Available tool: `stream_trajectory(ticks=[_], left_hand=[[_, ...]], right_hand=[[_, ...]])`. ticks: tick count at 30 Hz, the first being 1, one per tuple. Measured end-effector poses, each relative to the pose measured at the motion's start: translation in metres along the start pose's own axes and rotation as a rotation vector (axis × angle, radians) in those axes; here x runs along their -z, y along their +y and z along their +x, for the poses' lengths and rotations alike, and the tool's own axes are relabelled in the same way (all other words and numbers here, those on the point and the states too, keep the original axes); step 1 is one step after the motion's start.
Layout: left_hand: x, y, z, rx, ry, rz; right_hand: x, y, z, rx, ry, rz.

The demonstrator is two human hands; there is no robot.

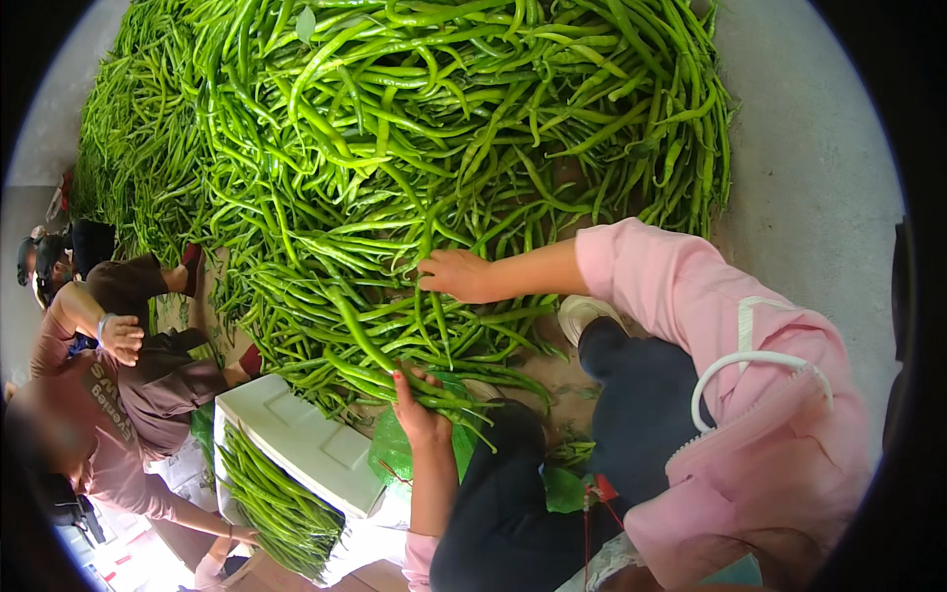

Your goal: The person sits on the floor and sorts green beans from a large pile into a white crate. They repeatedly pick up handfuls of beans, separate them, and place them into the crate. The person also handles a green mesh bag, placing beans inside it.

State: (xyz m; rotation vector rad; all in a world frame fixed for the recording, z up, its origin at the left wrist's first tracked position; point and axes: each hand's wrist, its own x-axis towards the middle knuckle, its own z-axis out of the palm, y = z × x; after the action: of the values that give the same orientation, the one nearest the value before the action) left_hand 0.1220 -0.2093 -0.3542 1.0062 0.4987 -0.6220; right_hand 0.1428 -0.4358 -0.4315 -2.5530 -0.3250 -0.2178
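Observation:
A large heap of long green chili peppers spreads across the floor before me. My left hand holds a small bunch of chili peppers, its thumb laid over them and their ends sticking out past the fingers. Farther up and to the right, my right hand is at the near part of the heap. Its fingers are curled around chili peppers there, with the fingertips partly hidden. Just left of my left wrist sits a green mesh bag.
Left of me stands a white foam box holding chili peppers in neat rows. Beyond it, a person in a pinkish top sits with one hand at that box. My knees border the heap; bare grey floor lies to the right.

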Motion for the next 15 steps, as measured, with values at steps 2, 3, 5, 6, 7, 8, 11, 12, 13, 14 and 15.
stream_trajectory(ticks=[2,3,5,6,7,8,11,12,13,14,15], left_hand=[[0.006,0.003,0.004,-0.019,-0.001,-0.019],[0.006,0.005,0.009,0.029,0.07,0.024],[0.006,-0.002,0.008,0.015,0.103,0.045],[-0.001,-0.004,0.006,0.011,0.115,0.059],[0.006,-0.006,0.01,0.044,0.051,0.067],[0.006,-0.009,0.009,0.028,0.028,0.128],[-0.013,-0.011,-0.003,0.043,-0.038,0.219],[-0.01,-0.013,-0.003,0.068,-0.071,0.207],[-0.018,-0.017,-0.007,0.025,-0.091,0.246],[-0.025,-0.019,-0.009,-0.018,-0.111,0.285],[-0.021,-0.022,-0.008,0.034,-0.129,0.316]], right_hand=[[0.017,-0.014,-0.007,0.147,0.077,0.097],[0.022,-0.019,-0.009,0.226,0.117,0.144],[0.029,-0.034,-0.009,0.27,0.214,0.236],[0.032,-0.039,-0.011,0.272,0.254,0.285],[0.036,-0.042,-0.011,0.294,0.257,0.32],[0.04,-0.044,-0.011,0.315,0.261,0.356],[0.036,-0.054,-0.008,0.419,0.263,0.342],[0.037,-0.059,-0.005,0.466,0.265,0.309],[0.034,-0.064,-0.011,0.425,0.131,0.224],[0.03,-0.072,-0.014,0.373,0.042,0.13],[0.023,-0.077,-0.02,0.334,0.033,0.177]])
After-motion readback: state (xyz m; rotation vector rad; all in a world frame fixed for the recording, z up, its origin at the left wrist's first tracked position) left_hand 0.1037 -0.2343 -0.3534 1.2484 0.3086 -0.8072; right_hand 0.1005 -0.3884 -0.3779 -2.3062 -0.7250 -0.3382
